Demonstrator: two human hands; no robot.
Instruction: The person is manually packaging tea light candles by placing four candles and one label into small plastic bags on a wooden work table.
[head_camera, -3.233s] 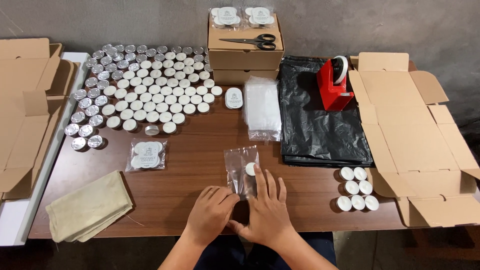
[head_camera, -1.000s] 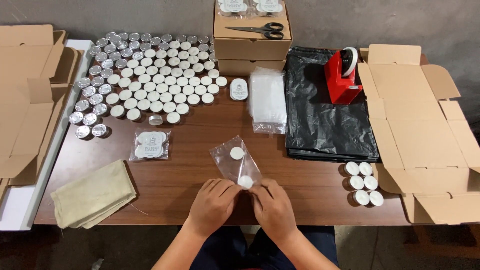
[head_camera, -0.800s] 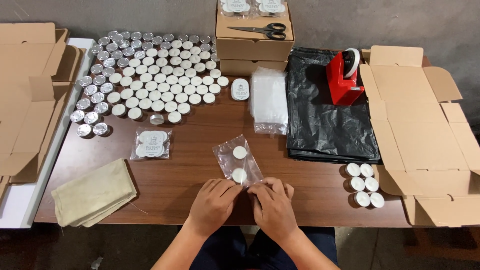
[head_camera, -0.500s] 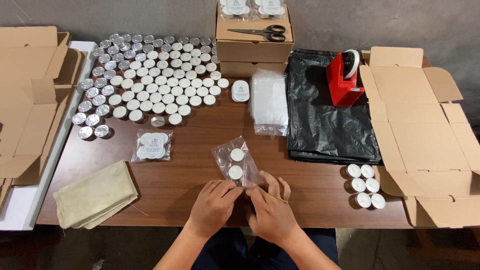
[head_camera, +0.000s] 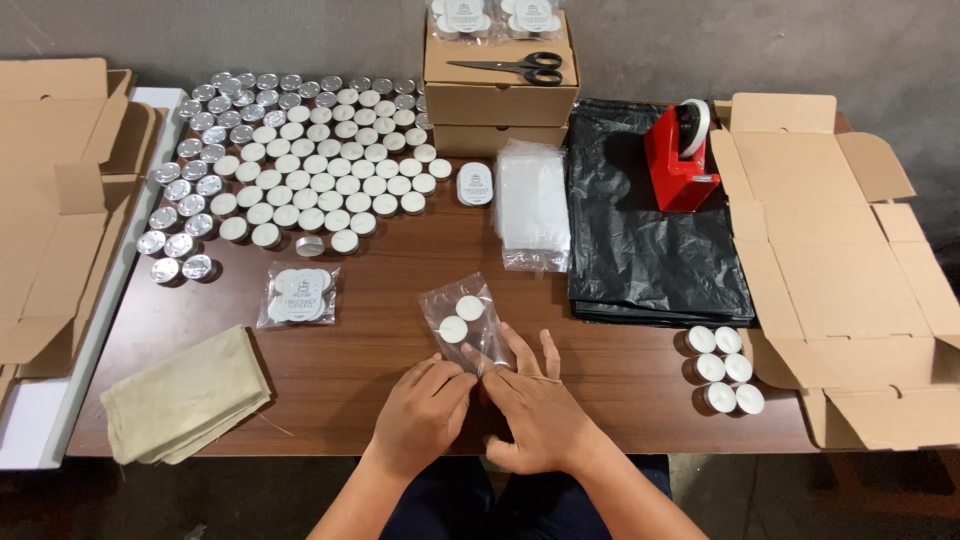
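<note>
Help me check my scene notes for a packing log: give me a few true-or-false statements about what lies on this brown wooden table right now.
1. Both hands, left hand and right hand, touch the clear plastic bag. True.
2. The bag holds five white tealight candles. False: two show.
3. The black-handled scissors lie on the stacked brown cardboard boxes. True.
4. The red tape dispenser stands on the beige folded cloth. False: on black plastic sheets.

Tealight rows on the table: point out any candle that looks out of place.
One tealight in the front row lies tipped on its side, showing its metal cup wall, while its neighbours sit flat. Both hands, left hand and right hand, are at the clear bag.
</note>
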